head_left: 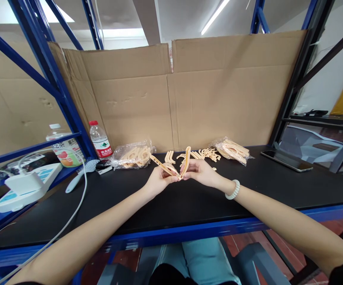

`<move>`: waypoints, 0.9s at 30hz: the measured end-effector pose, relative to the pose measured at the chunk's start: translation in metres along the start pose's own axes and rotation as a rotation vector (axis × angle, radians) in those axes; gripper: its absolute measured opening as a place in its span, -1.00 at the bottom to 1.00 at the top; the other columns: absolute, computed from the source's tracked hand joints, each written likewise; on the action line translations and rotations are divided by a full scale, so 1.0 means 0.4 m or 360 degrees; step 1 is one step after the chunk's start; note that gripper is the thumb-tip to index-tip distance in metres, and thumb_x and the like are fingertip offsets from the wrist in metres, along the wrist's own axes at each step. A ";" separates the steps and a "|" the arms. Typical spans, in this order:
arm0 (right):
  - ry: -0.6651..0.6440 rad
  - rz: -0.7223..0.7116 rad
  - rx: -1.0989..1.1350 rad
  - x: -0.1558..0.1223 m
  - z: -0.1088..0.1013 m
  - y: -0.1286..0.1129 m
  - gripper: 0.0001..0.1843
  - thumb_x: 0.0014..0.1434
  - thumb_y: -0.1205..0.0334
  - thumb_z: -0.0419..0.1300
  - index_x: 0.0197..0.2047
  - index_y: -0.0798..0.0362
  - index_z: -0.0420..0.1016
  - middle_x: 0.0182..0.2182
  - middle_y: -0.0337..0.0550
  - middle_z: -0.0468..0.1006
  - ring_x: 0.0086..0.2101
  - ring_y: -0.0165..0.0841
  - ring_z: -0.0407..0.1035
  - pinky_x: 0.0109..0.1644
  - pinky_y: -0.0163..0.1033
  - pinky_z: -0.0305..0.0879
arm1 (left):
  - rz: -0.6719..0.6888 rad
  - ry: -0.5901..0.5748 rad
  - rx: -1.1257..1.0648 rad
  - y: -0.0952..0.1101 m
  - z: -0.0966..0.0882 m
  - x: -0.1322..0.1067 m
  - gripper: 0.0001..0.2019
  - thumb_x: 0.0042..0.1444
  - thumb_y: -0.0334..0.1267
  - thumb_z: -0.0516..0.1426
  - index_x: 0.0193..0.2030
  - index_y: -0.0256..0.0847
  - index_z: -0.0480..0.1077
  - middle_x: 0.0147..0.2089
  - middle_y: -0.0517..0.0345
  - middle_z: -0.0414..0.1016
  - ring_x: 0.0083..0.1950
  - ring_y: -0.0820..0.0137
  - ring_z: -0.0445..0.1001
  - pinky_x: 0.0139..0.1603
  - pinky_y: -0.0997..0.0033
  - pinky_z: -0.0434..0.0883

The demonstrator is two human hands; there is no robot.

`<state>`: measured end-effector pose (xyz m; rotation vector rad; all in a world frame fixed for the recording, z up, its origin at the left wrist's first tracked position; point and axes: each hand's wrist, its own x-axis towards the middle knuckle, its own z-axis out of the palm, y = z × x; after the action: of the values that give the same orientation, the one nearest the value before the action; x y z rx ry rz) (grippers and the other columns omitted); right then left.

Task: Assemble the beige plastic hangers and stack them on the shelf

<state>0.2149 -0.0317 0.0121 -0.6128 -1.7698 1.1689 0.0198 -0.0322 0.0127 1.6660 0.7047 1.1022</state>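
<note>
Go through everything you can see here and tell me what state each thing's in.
Left hand, gripping
Right hand, gripping
Held tan pieces, meeting in a V; joined or not, unclear
Red-capped bottle, upright, capped
Juice bottle, upright, capped
Left bag, filled
Right bag, filled
Phone, lying flat
Brush, lying down
Ceiling light, lit

Two hands (156, 182) (202, 173); two capped bottles (100, 141) (67, 152); two bags (134, 155) (232, 150); one bracelet (233, 190)

Two bare forearms (108, 215) cross the near edge of the black-topped table (171, 209); the bare left hand (158, 181) and bare right hand (202, 173) nearly meet, fingers bent, pinching.
</note>
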 end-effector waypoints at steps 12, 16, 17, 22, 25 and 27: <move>0.0161 0.0045 -0.0019 -0.004 0.022 0.008 -0.83 -0.08 0.32 0.32 -0.35 0.09 0.46 -0.42 -0.19 0.57 -0.38 -0.30 0.52 -0.19 -0.15 0.51 | 0.0047 0.0193 -0.0046 -0.018 0.009 -0.007 -0.70 -0.23 -0.28 0.40 -0.45 -0.25 0.36 -0.43 0.20 0.51 -0.33 0.33 0.56 -0.16 0.26 0.49; 0.0219 -0.0033 -0.0052 -0.003 0.033 0.015 -0.85 -0.05 0.30 0.32 -0.35 0.07 0.46 -0.42 -0.19 0.57 -0.38 -0.29 0.53 -0.20 -0.14 0.52 | 0.0052 0.0291 -0.0069 -0.021 0.013 -0.011 -0.69 -0.25 -0.29 0.39 -0.46 -0.24 0.34 -0.42 0.24 0.47 -0.35 0.36 0.54 -0.19 0.27 0.49; 0.0230 -0.0056 -0.0069 -0.003 0.036 0.016 -0.86 -0.04 0.31 0.31 -0.35 0.07 0.46 -0.42 -0.19 0.57 -0.38 -0.30 0.53 -0.20 -0.15 0.52 | 0.0049 0.0312 -0.0077 -0.022 0.013 -0.011 -0.69 -0.25 -0.29 0.39 -0.46 -0.24 0.33 -0.42 0.25 0.46 -0.36 0.36 0.53 -0.20 0.28 0.49; 0.0287 -0.0081 -0.0088 -0.005 0.048 0.018 -0.87 -0.02 0.32 0.29 -0.34 0.08 0.47 -0.41 -0.19 0.57 -0.37 -0.31 0.53 -0.20 -0.17 0.53 | 0.0008 0.0341 -0.0117 -0.027 0.013 -0.011 -0.69 -0.23 -0.27 0.39 -0.47 -0.23 0.31 -0.47 0.27 0.45 -0.37 0.35 0.54 -0.23 0.29 0.48; 0.0338 -0.0092 -0.0061 -0.004 0.050 0.019 -0.84 -0.02 0.26 0.33 -0.35 0.09 0.45 -0.43 -0.19 0.57 -0.39 -0.32 0.53 -0.22 -0.18 0.54 | -0.0023 0.0345 -0.0136 -0.022 0.015 -0.012 -0.67 -0.21 -0.23 0.39 -0.46 -0.24 0.31 -0.47 0.24 0.48 -0.36 0.32 0.55 -0.19 0.25 0.49; 0.0358 -0.0058 -0.0003 -0.003 0.049 0.019 -0.78 -0.05 0.22 0.37 -0.35 0.10 0.44 -0.43 -0.17 0.57 -0.40 -0.31 0.53 -0.24 -0.19 0.54 | -0.0034 0.0351 -0.0142 -0.017 0.017 -0.012 -0.66 -0.21 -0.21 0.40 -0.45 -0.24 0.31 -0.48 0.23 0.49 -0.36 0.33 0.56 -0.19 0.26 0.50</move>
<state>0.1977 -0.0383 0.0017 -0.6828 -1.5851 1.0311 0.0242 -0.0366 0.0038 1.4723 0.7994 1.2966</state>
